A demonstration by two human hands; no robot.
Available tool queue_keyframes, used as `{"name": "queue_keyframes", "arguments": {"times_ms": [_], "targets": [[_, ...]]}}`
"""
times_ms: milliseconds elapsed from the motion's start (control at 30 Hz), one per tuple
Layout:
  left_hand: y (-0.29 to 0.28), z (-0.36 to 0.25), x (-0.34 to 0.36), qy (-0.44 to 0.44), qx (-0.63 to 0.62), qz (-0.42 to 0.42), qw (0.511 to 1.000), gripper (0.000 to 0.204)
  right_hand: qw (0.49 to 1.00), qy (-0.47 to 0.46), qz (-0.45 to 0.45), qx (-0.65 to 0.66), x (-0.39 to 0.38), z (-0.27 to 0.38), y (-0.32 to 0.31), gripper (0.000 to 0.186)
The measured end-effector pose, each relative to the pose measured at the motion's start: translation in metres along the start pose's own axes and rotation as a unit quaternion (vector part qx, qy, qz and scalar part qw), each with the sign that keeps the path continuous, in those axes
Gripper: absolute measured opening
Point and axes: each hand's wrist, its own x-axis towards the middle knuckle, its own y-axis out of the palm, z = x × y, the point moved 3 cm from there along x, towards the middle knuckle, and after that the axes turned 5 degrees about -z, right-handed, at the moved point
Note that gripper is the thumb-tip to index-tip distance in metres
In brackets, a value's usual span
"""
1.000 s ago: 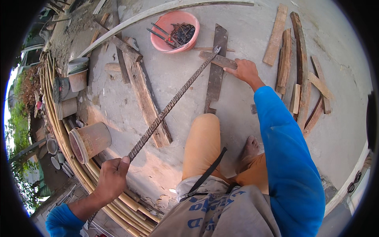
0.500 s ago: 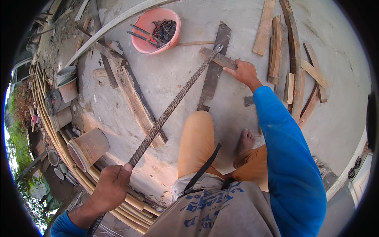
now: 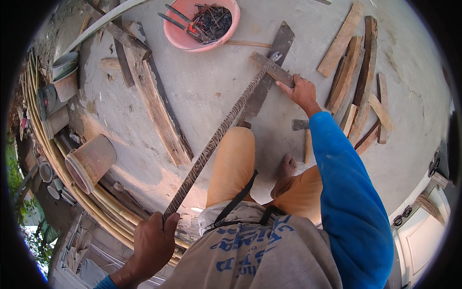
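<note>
A long ribbed steel bar [image 3: 216,137] slants across the concrete floor [image 3: 202,91], its far tip resting on a short wooden block [image 3: 272,69]. The left hand [image 3: 153,243] is wrapped tight round the bar's near end. The right hand [image 3: 302,91] presses on the block just right of the tip, fingers together. The block lies across a dark plank [image 3: 264,86]. Beyond the tip sits a pink basin [image 3: 179,39] of tools; right of the block lie wood scraps [image 3: 356,82].

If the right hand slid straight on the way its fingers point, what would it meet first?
The right hand points up-left along the small wood strip. It would likely meet the ribbed steel bar tip there first, though depth is unclear.
</note>
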Motion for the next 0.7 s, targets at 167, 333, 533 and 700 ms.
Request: {"name": "queue_keyframes", "arguments": {"times_ms": [167, 333, 533, 700], "targets": [[-0.006, 0.004, 0.009, 0.009, 0.026, 0.012, 1.000, 0.044, 1.000, 0.000, 0.011, -0.017, 0.003, 0.004, 0.001, 0.081], [-0.005, 0.024, 0.023, 0.003, -0.003, 0.022, 1.000, 0.039, 0.998, -0.006, 0.011, -0.062, 0.003, 0.002, 0.004, 0.082], [0.177, 0.163, 0.121, 0.098, 0.007, -0.081, 0.992, 0.042, 0.997, -0.032, -0.070, -0.019, 0.001, -0.013, 0.039, 0.080], [0.232, 0.179, 0.151, 0.140, -0.070, -0.148, 0.976, 0.046, 0.996, -0.003, -0.062, -0.057, -0.003, -0.014, 0.028, 0.079]]}}
